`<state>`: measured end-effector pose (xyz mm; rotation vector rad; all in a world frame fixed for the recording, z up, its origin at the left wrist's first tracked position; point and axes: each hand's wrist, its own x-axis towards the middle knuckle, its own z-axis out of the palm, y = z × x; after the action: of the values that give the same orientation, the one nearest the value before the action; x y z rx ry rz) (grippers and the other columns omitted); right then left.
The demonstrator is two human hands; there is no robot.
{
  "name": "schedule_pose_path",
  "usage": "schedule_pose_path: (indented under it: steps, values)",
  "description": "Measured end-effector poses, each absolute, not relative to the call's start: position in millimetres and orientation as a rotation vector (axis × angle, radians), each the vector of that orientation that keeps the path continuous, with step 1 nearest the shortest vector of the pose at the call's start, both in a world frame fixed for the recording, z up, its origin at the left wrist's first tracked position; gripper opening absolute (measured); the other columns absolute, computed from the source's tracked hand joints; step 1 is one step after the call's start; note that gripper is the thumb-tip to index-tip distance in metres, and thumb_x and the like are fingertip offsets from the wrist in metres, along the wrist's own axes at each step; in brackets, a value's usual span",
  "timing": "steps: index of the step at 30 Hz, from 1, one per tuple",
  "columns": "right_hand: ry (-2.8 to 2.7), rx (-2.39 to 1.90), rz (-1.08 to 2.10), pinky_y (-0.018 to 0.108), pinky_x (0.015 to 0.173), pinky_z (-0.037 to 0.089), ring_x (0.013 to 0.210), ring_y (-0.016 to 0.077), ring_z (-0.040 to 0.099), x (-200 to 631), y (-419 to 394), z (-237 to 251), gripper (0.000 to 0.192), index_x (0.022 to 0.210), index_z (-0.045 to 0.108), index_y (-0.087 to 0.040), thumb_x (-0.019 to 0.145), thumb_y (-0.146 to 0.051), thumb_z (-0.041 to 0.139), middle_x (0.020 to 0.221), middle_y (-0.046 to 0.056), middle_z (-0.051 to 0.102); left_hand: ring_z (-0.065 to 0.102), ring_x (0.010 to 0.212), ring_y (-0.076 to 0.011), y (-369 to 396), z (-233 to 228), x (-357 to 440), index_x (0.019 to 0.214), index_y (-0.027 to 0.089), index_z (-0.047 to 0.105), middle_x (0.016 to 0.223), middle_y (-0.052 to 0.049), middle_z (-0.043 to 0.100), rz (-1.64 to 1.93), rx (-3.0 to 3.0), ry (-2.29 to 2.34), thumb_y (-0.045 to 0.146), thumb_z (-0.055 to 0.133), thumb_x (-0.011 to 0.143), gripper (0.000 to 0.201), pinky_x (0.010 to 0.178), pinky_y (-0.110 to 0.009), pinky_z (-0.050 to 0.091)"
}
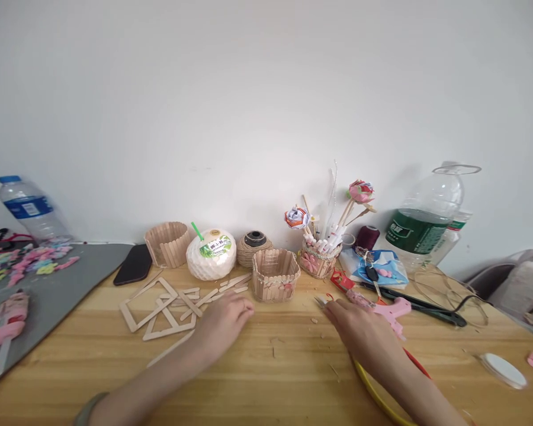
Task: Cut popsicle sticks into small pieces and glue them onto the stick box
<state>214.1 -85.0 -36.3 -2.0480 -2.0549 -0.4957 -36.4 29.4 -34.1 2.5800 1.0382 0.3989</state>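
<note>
My left hand rests low over the table with its fingers curled together, and nothing shows in them. It is beside loose wooden craft sticks and square frames made of such sticks. A small craft-stick basket with a scalloped rim stands between my hands, just beyond them, touched by neither. On the right, my right hand is closed at a tool with a pointed metal tip; most of the tool is hidden under the fingers. A pink glue gun lies beside that hand.
Along the wall stand a round stick holder, a white coconut, a twine spool, a decorated pen pot and a large bottle. A phone lies left; a white lid lies right.
</note>
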Motion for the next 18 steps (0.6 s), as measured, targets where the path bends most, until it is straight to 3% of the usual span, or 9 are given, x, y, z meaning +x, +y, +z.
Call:
schedule_pose_path:
  steps: [2,4,8,11,14,18]
  values:
    - [-2.03,-2.078,-0.503,0.024,0.052,0.043,0.059,0.0139,0.06,227.5,-77.1,-43.1,0.023,0.072,0.059,-0.019,0.092,-0.016,0.047,0.068,0.003,0.064,0.058,0.103,-0.0217,48.6,-35.1,-33.8,0.095,0.016,0.066,0.106,-0.008,0.067,0.401,2.653,1.083,0.014,0.04,0.09,0.026,0.092,-0.034,0.044]
    - [-2.015,-2.094,-0.506,0.027,0.061,0.05,0.071,0.0143,0.063,235.2,-71.3,-49.7,0.013,0.088,0.062,-0.018,0.092,-0.024,0.052,0.085,0.004,0.066,0.059,0.101,-0.0254,63.3,-38.1,-27.9,0.096,0.014,0.064,0.103,-0.012,0.067,0.363,2.709,1.143,0.01,0.039,0.089,0.027,0.088,-0.038,0.046]
    - [-2.004,-2.098,-0.515,0.036,0.077,0.053,0.091,0.0173,0.062,239.9,-66.1,-59.3,0.025,0.113,0.057,-0.019,0.091,-0.031,0.053,0.114,0.007,0.06,0.055,0.11,-0.029,77.7,-47.1,-12.4,0.109,0.006,0.058,0.115,-0.021,0.06,0.304,2.809,1.221,0.0,0.04,0.083,0.032,0.09,-0.041,0.045]
    - [-1.995,-2.089,-0.537,0.033,0.073,0.053,0.084,0.0167,0.063,238.6,-66.9,-61.6,0.016,0.098,0.063,-0.018,0.093,-0.027,0.051,0.101,0.007,0.065,0.054,0.111,-0.0274,82.6,-52.9,-6.1,0.114,0.006,0.054,0.118,-0.019,0.058,0.261,2.864,1.229,0.003,0.043,0.086,0.031,0.091,-0.043,0.045]
    - [-1.998,-2.065,-0.555,0.034,0.067,0.052,0.076,0.0205,0.065,235.1,-69.7,-58.0,0.026,0.08,0.064,-0.017,0.094,-0.021,0.043,0.081,0.008,0.068,0.058,0.103,-0.0235,88.3,-56.6,-8.7,0.108,0.01,0.057,0.109,-0.012,0.062,0.218,2.892,1.207,0.015,0.047,0.09,0.021,0.089,-0.043,0.046]
    - [-1.984,-1.886,-0.66,0.034,0.068,0.054,0.089,0.0241,0.066,225.8,-70.8,-43.4,0.026,0.103,0.061,-0.016,0.095,-0.024,0.037,0.099,0.011,0.069,0.06,0.101,-0.0228,95.7,-58.2,-19.5,0.1,0.012,0.06,0.104,-0.013,0.064,0.181,2.923,1.136,0.008,0.043,0.087,0.022,0.088,-0.036,0.046]
